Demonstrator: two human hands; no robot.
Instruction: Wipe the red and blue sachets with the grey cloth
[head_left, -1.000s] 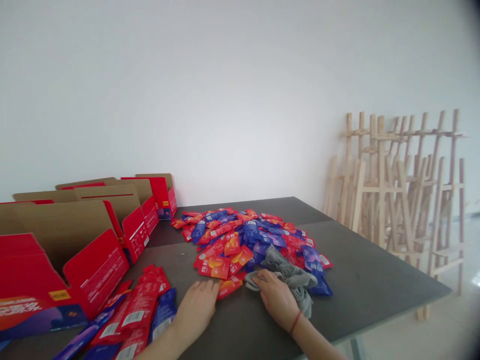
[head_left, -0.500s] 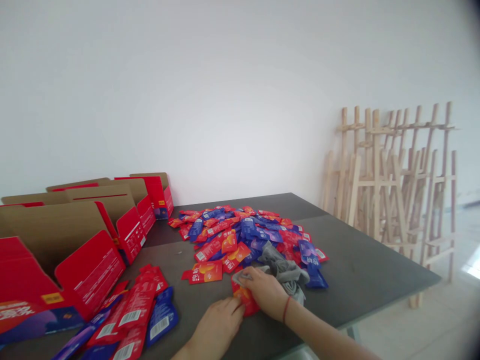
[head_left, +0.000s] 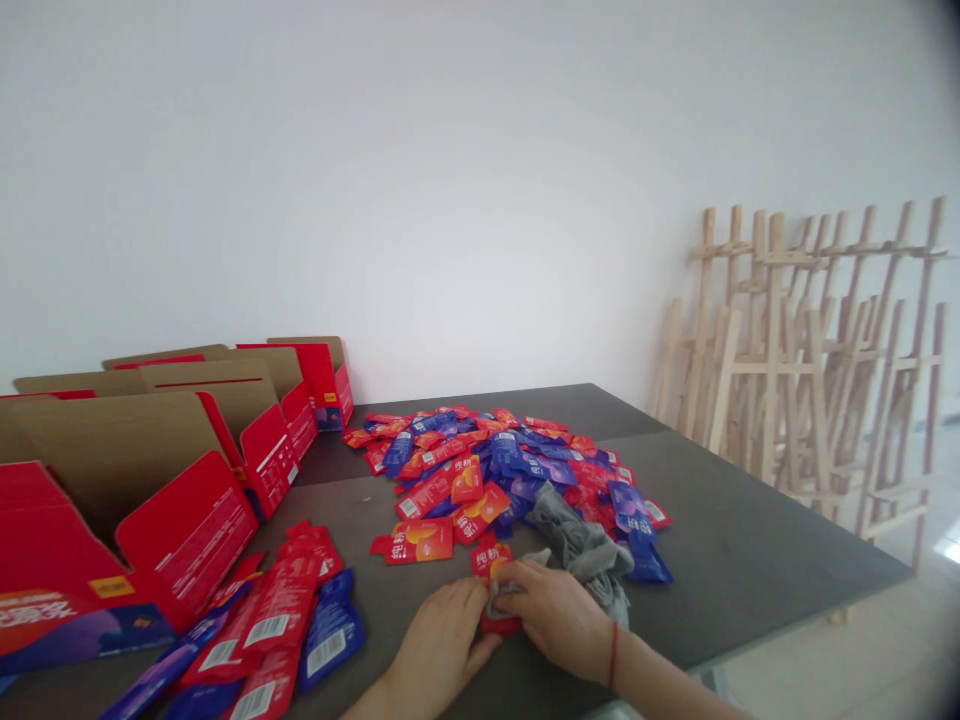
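The left hand (head_left: 441, 640) and right hand (head_left: 562, 615) meet low over the table (head_left: 720, 510), a red sachet (head_left: 489, 558) lying flat between them. The left fingertips rest at its left edge — I cannot tell whether they pinch it or only press. The right hand, a red cord (head_left: 614, 655) round its wrist, is clamped on a fold of grey cloth (head_left: 581, 540), and that fold lies over the middle of the sachet. The sachet's printed top shows beyond the fingers, and a strip of red shows below them. The rest of the cloth bunches up to the right, against the pile.

To the left of the hands lies a small heap of red and blue sachets (head_left: 281, 600), barcodes up, beside the nearest open carton (head_left: 191, 540). Farther in, a single orange-fronted sachet (head_left: 420, 541) lies at the near edge of a broad mixed pile (head_left: 480, 450). More open cartons (head_left: 270, 455) stand behind the nearest one. Beyond the table, wooden easels (head_left: 772, 370) stand by a pale wall (head_left: 480, 200).
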